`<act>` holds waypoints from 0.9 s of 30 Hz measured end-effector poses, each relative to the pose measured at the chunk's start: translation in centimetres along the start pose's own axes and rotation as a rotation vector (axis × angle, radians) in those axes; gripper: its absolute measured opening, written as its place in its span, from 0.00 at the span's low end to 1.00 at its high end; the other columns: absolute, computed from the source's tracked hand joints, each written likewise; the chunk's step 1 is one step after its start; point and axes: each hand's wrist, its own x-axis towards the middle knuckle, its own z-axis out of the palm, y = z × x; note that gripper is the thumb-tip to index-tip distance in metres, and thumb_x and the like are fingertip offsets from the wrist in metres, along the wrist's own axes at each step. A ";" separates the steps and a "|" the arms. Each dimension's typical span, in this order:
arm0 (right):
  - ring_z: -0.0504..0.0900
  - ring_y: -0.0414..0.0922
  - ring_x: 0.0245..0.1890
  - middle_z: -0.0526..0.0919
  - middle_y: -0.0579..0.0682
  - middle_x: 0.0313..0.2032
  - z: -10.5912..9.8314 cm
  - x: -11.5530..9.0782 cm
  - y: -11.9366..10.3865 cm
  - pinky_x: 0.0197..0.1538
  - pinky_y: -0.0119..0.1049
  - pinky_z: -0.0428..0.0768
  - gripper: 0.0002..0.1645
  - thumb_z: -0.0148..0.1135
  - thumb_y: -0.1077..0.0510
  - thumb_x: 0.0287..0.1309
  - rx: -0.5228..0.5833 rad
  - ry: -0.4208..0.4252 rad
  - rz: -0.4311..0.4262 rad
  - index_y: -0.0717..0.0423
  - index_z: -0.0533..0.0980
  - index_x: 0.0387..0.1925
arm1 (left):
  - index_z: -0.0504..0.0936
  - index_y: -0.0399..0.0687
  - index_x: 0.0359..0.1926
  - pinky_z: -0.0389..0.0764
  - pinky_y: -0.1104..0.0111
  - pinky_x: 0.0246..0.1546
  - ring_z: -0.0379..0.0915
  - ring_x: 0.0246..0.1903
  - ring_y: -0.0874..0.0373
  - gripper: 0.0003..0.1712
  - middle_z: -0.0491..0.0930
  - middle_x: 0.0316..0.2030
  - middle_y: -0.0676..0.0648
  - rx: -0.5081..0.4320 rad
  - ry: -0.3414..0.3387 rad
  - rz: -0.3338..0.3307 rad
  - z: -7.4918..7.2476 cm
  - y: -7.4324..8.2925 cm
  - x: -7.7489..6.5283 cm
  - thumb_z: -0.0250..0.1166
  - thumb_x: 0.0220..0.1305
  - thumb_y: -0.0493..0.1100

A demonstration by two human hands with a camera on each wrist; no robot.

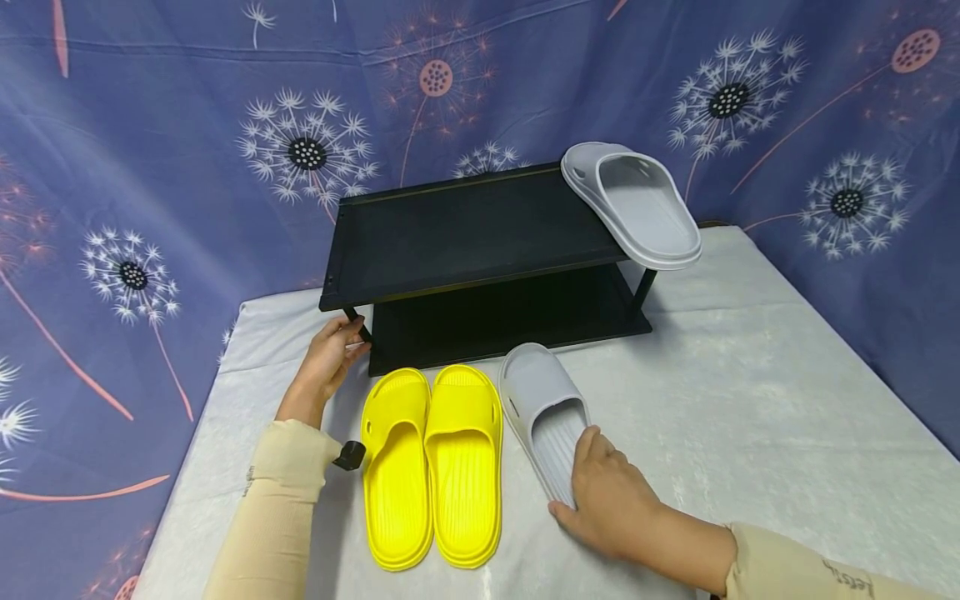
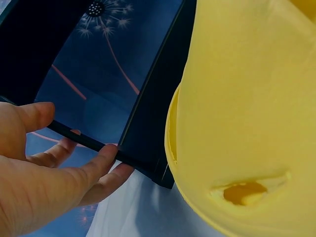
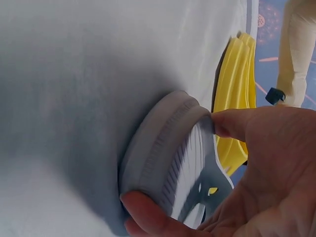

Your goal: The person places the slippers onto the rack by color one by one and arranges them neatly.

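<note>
My right hand (image 1: 613, 500) grips the heel end of a grey slipper (image 1: 536, 379), thumb at one edge and fingers at the other. In the right wrist view the slipper's ribbed footbed (image 3: 190, 160) shows between thumb and fingers. My left hand (image 1: 327, 360) holds the left front leg of a black two-tier shoe rack (image 1: 472, 237); in the left wrist view the fingers lie around the dark bar (image 2: 84, 138). Between my hands, a left yellow slipper (image 1: 397, 492) and a right yellow slipper (image 1: 463, 487) lie side by side, toes toward the rack.
Another grey slipper (image 1: 651, 208) sits on the right end of the rack's top shelf, its open end over the front edge. The lower shelf (image 1: 495, 312) shows beneath. A pale cloth (image 1: 757, 367) covers the table, and a blue dandelion-print curtain (image 1: 187, 125) hangs behind.
</note>
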 end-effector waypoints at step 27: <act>0.76 0.67 0.47 0.71 0.74 0.54 -3.0 0.4 2.9 0.42 0.60 0.78 0.62 0.75 0.40 0.39 0.147 -0.072 0.040 0.81 0.57 0.61 | 0.66 0.43 0.46 0.66 0.58 0.65 0.65 0.46 0.53 0.08 0.64 0.36 0.46 -0.017 0.004 0.005 0.0 -0.1 0.1 0.53 0.73 0.43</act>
